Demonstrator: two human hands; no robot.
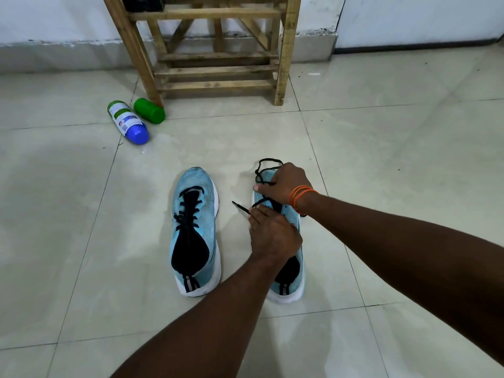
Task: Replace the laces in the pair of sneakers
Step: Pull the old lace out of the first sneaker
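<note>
Forearms cross low in my view. At the left hand point(274, 237) the grip pinches a black lace point(241, 208) near its tip, over the right-side sneaker point(289, 285). The right hand point(286, 184) pinches a loop of lace by that shoe's toe. A second sneaker point(195, 233), laced, stands just beside, not touching. Floor tiles point(395, 159) stretch wide on the right. Well beyond on the left I see a blue-capped bottle point(128, 121), a green bottle point(149, 110) and a wooden rack point(218, 72).

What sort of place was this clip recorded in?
Most likely a room in a home, perhaps near an entryway, seen at floor level: a glossy tiled floor, a rough wooden rack against a white wall, and a blue-capped bottle and a green bottle lying beside it.
</note>
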